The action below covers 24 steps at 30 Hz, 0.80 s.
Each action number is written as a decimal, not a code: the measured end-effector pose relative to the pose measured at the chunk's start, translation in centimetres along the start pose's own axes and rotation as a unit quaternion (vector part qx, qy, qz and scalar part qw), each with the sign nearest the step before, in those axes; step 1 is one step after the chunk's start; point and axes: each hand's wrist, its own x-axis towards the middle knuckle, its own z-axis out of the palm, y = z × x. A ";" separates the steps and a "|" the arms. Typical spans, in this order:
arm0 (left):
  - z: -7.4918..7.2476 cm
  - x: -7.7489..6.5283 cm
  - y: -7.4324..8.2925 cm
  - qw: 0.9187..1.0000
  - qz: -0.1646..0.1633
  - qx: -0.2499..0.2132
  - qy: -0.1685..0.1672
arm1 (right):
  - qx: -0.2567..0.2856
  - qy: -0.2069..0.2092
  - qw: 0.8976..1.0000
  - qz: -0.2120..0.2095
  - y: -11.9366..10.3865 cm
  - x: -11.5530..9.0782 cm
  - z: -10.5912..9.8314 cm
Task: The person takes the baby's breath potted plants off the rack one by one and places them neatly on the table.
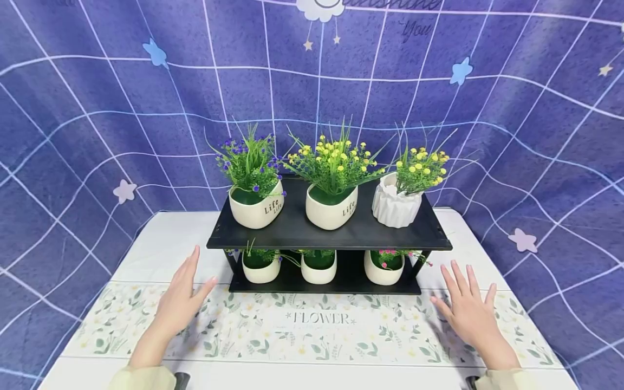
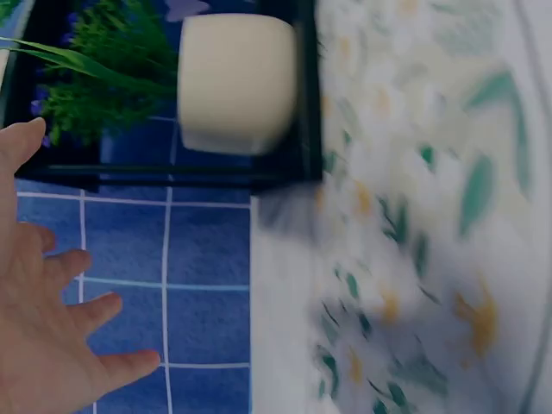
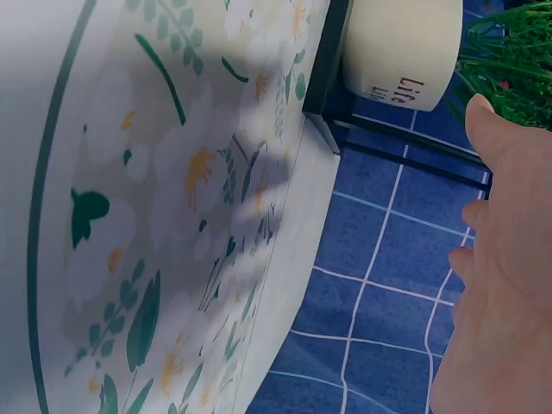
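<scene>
A two-tier black shelf [image 1: 292, 238] stands mid-table with potted artificial plants on both levels. On its top sit a purple-flowered plant in a cream pot [image 1: 255, 211], a yellow-flowered plant in a cream pot [image 1: 331, 211], and a yellow-flowered plant in a white ridged pot [image 1: 397, 208]. Three cream pots, among them a pink-flowered one [image 1: 384, 271], fill the lower tier. To the shelf's left my left hand [image 1: 179, 295] hovers with fingers extended, holding nothing. My right hand [image 1: 469, 314] is spread on the other side, apart from the shelf and holding nothing.
A floral mat [image 1: 312, 346] lettered FLOWER lies across the white table [image 1: 161, 238] in front of the shelf. Behind and at both sides hangs a blue gridded cloth [image 1: 312, 97] with star and cloud prints.
</scene>
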 end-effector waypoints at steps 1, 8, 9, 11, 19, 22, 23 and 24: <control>-0.1 0.2 0.3 1.000 0.000 -0.022 0.002 | 0.000 0.000 1.000 -0.001 0.0 0.0 0.1; -0.4 1.0 1.7 0.990 0.018 -0.133 0.030 | 0.002 0.001 1.000 -0.003 0.0 0.0 0.4; -0.5 1.1 2.0 0.989 0.018 -0.144 0.034 | 0.002 0.000 1.000 -0.003 -0.1 0.0 0.4; -0.7 1.3 2.5 0.986 0.021 -0.157 0.045 | 0.003 0.000 1.000 -0.004 -0.1 0.0 0.4; -0.8 3.1 4.4 0.975 0.044 -0.204 0.079 | 0.005 0.008 1.000 -0.014 -0.5 0.0 0.6; -0.8 3.8 4.9 0.973 0.039 -0.213 0.081 | 0.004 0.008 1.000 -0.015 -0.6 0.0 0.6; -0.7 4.0 5.0 0.973 0.036 -0.215 0.080 | 0.004 0.009 1.000 -0.016 -0.6 0.0 0.6; -0.7 4.2 5.1 0.972 0.031 -0.217 0.080 | 0.004 0.010 1.000 -0.016 -0.7 0.0 0.5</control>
